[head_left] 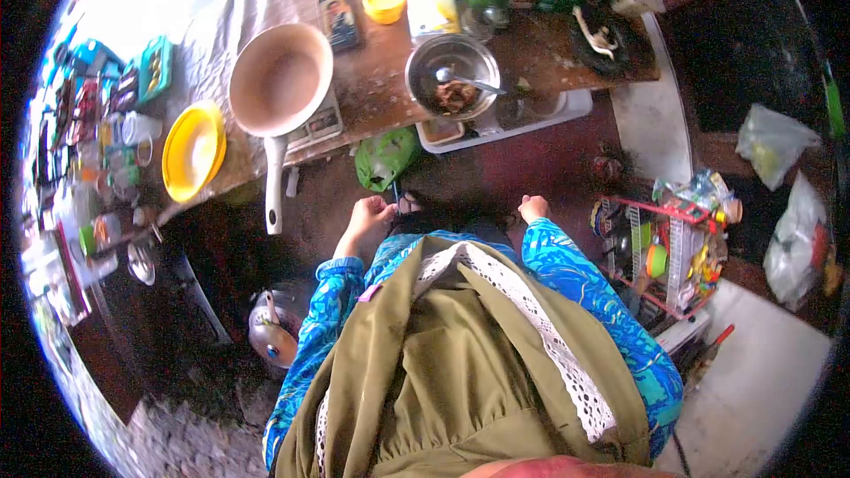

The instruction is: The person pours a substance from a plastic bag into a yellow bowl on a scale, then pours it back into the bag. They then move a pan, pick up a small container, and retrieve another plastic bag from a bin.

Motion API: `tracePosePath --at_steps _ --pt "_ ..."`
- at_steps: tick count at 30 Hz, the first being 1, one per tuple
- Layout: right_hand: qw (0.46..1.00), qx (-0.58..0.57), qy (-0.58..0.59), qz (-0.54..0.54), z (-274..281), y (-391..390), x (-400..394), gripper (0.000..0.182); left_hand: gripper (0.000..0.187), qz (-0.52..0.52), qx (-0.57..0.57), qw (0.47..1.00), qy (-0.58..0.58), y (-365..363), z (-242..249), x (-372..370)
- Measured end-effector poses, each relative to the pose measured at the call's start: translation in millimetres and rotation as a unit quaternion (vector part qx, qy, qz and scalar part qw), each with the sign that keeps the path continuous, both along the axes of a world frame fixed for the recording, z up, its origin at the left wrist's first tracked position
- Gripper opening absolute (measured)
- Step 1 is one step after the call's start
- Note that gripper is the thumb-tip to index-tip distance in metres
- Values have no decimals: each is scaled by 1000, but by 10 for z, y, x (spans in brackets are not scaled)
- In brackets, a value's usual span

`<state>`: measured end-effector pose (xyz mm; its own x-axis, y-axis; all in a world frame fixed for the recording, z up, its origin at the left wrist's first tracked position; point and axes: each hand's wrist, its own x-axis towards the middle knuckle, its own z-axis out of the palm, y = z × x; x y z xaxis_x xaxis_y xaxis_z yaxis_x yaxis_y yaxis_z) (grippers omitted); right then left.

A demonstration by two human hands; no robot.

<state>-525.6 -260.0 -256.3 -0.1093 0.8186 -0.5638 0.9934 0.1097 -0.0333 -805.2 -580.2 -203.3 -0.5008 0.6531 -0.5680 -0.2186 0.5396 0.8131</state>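
My left hand (367, 219) hangs in front of my body with curled fingers, below the table edge and just under a green plastic bag (386, 159). Nothing shows in its fingers. To its left, the white handle of a beige saucepan (280, 80) sticks out past the table edge. My right hand (534, 208) is also closed, held low at my right side and touching nothing visible. Ahead on the table stands a steel bowl (414, 80) with a spoon (465, 80) and a brown mash (456, 99) in it.
A yellow bowl (194, 152), a phone (339, 21) and a small yellow tub (384, 3) sit on the wooden table (376, 66). Beneath its edge is a white tray (531, 128). At right stands a red wire rack (677, 252); a lidded pot (272, 334) is at lower left.
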Motion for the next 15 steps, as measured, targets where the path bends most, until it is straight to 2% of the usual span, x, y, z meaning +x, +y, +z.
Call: tracePosePath --at_steps 3,4,5,6,7,8,9,10,11,13,14,15 --pt "998 41 42 26 96 -58 179 35 33 -25 -47 998 41 374 78 -111" --pt "988 125 83 30 -486 -35 503 33 35 -37 -41 997 47 484 69 -128" --pt "979 103 133 111 -750 10 787 30 37 -46 -34 997 56 597 84 -168" --pt "975 125 184 0 -345 -113 695 23 40 -28 -37 999 17 701 191 -135" --pt "959 169 225 -17 -647 -164 903 22 42 -3 -33 999 -8 825 354 -75" --pt "961 143 235 -37 -799 -156 1060 24 41 -49 -59 996 51 835 80 -69" --pt "978 108 179 -7 -886 -156 1202 24 39 -34 -28 998 45 930 118 11" --pt "988 69 103 92 -1209 -69 1493 21 37 -34 -22 999 26 982 71 101" --pt "995 8 68 -80 -746 -67 1382 20 35 -15 -19 999 -41 1112 360 230" --pt "993 -82 86 -13 -967 166 1783 20 34 -105 -93 988 65 1236 216 399" --pt "993 -81 86 -3 -884 308 1832 20 35 -113 -80 990 37 1291 -17 505" --pt "994 -71 82 -1 -751 407 1922 21 35 -103 -80 991 34 1383 20 634"
